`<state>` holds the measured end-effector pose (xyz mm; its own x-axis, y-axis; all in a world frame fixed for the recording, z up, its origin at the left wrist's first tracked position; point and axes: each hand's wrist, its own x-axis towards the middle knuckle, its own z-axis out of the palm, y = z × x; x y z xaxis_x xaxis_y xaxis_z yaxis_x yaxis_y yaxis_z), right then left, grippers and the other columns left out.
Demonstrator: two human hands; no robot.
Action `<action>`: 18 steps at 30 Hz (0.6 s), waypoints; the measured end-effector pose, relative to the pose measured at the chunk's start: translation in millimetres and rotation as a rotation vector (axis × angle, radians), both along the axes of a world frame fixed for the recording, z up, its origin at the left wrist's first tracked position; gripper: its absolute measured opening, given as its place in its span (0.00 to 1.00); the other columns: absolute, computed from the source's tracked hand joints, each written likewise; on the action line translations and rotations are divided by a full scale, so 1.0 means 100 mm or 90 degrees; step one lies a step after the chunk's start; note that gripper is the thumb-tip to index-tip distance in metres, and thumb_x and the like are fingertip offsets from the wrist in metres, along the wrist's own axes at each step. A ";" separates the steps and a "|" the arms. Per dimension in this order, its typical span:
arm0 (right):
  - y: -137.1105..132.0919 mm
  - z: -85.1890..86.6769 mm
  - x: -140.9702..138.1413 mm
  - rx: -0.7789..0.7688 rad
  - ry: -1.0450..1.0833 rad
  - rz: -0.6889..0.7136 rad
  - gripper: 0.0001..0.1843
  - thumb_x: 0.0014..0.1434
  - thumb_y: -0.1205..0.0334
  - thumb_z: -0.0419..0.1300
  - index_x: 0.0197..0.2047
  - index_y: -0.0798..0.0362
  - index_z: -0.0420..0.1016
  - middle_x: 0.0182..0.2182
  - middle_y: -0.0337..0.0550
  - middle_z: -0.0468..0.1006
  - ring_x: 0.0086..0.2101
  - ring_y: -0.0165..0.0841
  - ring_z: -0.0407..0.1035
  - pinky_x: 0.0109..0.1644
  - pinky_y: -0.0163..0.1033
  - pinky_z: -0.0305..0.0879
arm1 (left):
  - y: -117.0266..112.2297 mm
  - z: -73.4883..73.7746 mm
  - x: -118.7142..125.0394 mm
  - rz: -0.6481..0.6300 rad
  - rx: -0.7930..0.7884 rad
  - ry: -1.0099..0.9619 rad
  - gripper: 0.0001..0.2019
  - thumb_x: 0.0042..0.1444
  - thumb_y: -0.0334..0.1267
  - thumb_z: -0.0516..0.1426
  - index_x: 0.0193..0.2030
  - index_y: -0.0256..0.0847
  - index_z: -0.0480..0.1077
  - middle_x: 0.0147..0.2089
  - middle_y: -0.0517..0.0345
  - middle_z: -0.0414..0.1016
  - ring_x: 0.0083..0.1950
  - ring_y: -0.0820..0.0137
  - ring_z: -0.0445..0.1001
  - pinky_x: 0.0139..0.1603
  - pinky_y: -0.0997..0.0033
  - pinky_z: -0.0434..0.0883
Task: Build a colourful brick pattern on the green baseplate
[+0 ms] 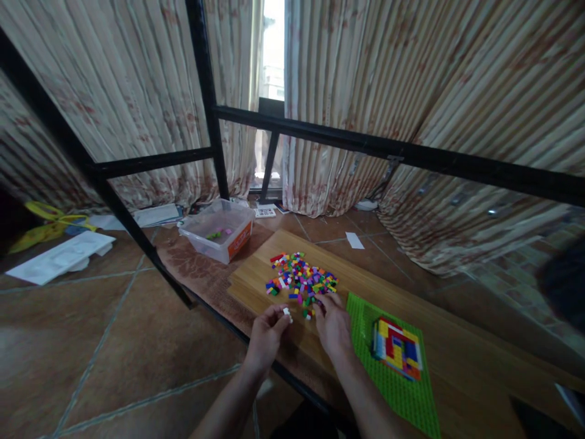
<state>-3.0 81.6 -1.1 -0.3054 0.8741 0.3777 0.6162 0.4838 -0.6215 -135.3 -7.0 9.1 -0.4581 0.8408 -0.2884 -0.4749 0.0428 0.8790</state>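
Note:
Between the thumb and fingers of my left hand (265,336) is a small white toy brick (287,313), held just above the wooden board near its front edge. My right hand (335,326) reaches to the near right side of a loose pile of many-coloured bricks (304,274). Its fingers are bent together among the bricks there, and what they pinch is hidden. To the right of that hand lies a green studded baseplate (361,350), bearing a low block of red, yellow, blue and white bricks (397,347).
The wooden board (457,372) lies on a brown patterned cloth (192,265). Beyond its left end stands a clear plastic bin (208,244) with a few bricks inside. Black metal frame bars (320,131) cross ahead. White packaging (59,259) rests on the tiled floor.

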 end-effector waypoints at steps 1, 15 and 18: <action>-0.05 0.02 -0.01 -0.014 0.026 0.001 0.14 0.60 0.60 0.52 0.42 0.50 0.78 0.40 0.48 0.75 0.39 0.38 0.70 0.45 0.43 0.65 | 0.02 0.00 -0.01 0.001 0.004 0.011 0.12 0.41 0.38 0.65 0.34 0.39 0.75 0.25 0.64 0.71 0.27 0.77 0.67 0.31 0.78 0.64; -0.63 0.15 0.14 -0.191 0.194 -0.045 0.12 0.60 0.55 0.54 0.37 0.50 0.77 0.35 0.42 0.79 0.36 0.35 0.72 0.42 0.37 0.64 | 0.54 0.17 -0.42 -0.042 -0.047 0.644 0.16 0.58 0.41 0.52 0.49 0.40 0.73 0.42 0.52 0.79 0.41 0.65 0.76 0.43 0.69 0.71; -0.73 0.11 0.25 -0.161 0.137 -0.062 0.10 0.61 0.58 0.54 0.36 0.50 0.77 0.33 0.41 0.78 0.34 0.34 0.72 0.40 0.35 0.63 | 0.98 0.31 -0.78 -0.071 -0.241 0.927 0.17 0.58 0.35 0.51 0.52 0.39 0.71 0.49 0.47 0.76 0.45 0.64 0.76 0.47 0.67 0.70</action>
<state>21.7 8.7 10.3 -0.1532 0.9693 0.1926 0.4935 0.2439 -0.8348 -213.6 90.7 39.9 -0.4669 0.8720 0.1470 0.7981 0.3440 0.4946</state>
